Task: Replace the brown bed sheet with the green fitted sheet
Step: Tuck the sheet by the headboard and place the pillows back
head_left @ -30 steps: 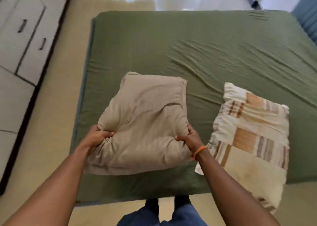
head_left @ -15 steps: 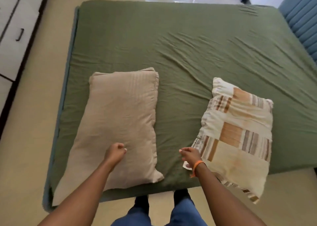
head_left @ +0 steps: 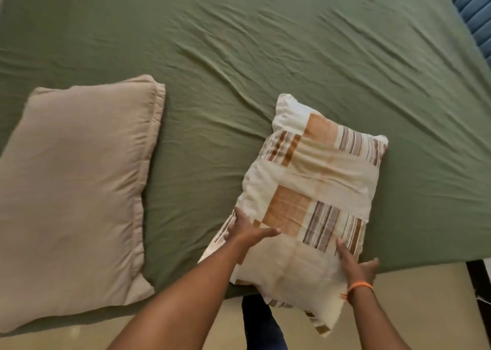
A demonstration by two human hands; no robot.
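The patterned pillow (head_left: 316, 190) is flanked by the spread left hand (head_left: 249, 229) and right hand (head_left: 356, 266); its long axis is angled far-right across the green fitted sheet (head_left: 239, 44).

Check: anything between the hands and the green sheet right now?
Yes. Both the left hand and right hand rest on the patterned pillow, which lies on the green sheet. The beige pillow covers another patch.

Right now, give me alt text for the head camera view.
Both hands, left hand and right hand, hold the near end of a cream and brown patchwork pillow on a green fitted sheet; a plain beige pillow lies left.
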